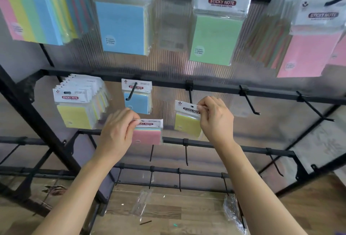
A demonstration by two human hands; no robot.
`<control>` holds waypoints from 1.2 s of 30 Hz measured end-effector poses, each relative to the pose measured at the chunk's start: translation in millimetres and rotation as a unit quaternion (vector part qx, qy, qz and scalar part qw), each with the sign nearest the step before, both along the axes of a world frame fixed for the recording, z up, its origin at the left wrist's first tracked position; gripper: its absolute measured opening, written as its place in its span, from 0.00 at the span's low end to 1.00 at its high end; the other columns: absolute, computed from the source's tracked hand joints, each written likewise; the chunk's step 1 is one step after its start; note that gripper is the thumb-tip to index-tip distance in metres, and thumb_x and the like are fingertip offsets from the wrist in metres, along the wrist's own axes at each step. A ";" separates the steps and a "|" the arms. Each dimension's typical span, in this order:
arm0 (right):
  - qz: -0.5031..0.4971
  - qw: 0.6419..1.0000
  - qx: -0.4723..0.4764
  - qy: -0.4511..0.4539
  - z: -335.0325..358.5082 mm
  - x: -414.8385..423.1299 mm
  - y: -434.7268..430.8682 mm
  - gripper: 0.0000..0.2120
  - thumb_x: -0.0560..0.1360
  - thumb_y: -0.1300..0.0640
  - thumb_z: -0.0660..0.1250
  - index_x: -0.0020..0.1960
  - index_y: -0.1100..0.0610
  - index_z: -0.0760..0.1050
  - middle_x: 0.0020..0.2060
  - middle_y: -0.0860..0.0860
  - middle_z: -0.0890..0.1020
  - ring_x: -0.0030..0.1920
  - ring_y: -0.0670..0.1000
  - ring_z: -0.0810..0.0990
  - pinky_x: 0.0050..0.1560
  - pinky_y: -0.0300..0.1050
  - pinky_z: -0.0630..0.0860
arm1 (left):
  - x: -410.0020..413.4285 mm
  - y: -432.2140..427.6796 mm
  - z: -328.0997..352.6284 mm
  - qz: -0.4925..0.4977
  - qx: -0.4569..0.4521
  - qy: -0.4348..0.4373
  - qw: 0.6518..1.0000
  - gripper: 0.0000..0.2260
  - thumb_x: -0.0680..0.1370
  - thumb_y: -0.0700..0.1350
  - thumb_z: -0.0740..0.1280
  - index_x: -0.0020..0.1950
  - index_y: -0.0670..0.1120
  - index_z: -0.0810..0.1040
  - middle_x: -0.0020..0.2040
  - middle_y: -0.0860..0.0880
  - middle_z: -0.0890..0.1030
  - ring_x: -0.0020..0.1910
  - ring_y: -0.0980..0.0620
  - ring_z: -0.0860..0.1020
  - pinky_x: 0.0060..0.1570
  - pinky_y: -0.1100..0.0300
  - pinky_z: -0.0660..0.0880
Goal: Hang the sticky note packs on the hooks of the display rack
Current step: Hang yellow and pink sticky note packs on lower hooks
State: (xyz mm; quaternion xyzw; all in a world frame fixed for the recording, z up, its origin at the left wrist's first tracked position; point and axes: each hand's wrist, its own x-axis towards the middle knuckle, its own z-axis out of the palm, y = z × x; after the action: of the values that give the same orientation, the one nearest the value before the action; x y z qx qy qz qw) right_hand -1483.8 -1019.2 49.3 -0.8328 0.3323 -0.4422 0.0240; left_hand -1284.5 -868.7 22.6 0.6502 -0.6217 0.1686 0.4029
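Observation:
My right hand pinches the white header card of a small yellow sticky note pack, held just below a black hook on the rack's middle bar. The pack's hole sits near the hook tip; whether it is on the hook I cannot tell. My left hand pinches the header of a small pink pack, lower and to the left. A small blue pack hangs on the neighbouring hook. A thick bunch of small yellow packs hangs further left.
Large packs hang on the top row: multicolour, blue, green, pink. Bare hooks stick out to the right on the middle bar and on the lower bars. Clear plastic wrappers lie on the wooden floor.

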 end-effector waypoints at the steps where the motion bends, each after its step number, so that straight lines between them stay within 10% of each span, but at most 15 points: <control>1: -0.004 1.000 0.008 0.001 -1.1 1.6 -1.9 0.04 0.72 0.62 0.62 0.39 0.58 0.73 0.35 0.50 0.78 0.35 0.53 0.74 0.32 0.40 0.62 | 1.3 -1.8 0.5 -0.002 0.003 -0.002 1.000 0.07 0.78 0.43 0.56 0.41 0.45 0.69 0.37 0.52 0.70 0.37 0.54 0.66 0.38 0.57 0.63; 19: -0.079 0.992 0.073 0.070 5.5 27.9 -55.9 0.08 0.76 0.56 0.65 0.47 0.58 0.81 0.41 0.53 0.82 0.46 0.54 0.76 0.35 0.42 0.62 | 8.6 -31.2 -1.8 -0.044 0.023 0.003 0.999 0.05 0.78 0.43 0.56 0.42 0.50 0.66 0.37 0.55 0.69 0.36 0.55 0.67 0.39 0.60 0.62; 30: -0.109 0.992 0.031 0.046 7.6 42.4 -72.6 0.08 0.72 0.57 0.70 0.38 0.62 0.76 0.34 0.56 0.80 0.36 0.58 0.76 0.36 0.43 0.62 | 5.8 -46.0 3.6 -0.040 0.018 -0.002 0.999 0.04 0.78 0.44 0.55 0.43 0.50 0.65 0.38 0.53 0.71 0.38 0.58 0.66 0.41 0.63 0.62; 36: -0.112 0.993 0.013 0.038 0.2 31.2 -64.9 0.12 0.70 0.59 0.71 0.52 0.61 0.75 0.46 0.57 0.78 0.45 0.59 0.76 0.42 0.49 0.69 | 5.4 -45.0 -1.2 -0.050 0.021 0.007 0.999 0.05 0.78 0.44 0.55 0.42 0.50 0.65 0.37 0.53 0.71 0.36 0.56 0.66 0.39 0.60 0.63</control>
State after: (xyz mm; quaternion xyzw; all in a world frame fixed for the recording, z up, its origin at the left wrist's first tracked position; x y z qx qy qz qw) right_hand -1452.6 -1084.2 49.5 -0.8059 0.4301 -0.4060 -0.0271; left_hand -1279.1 -913.8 21.5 0.6279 -0.6536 0.1311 0.4017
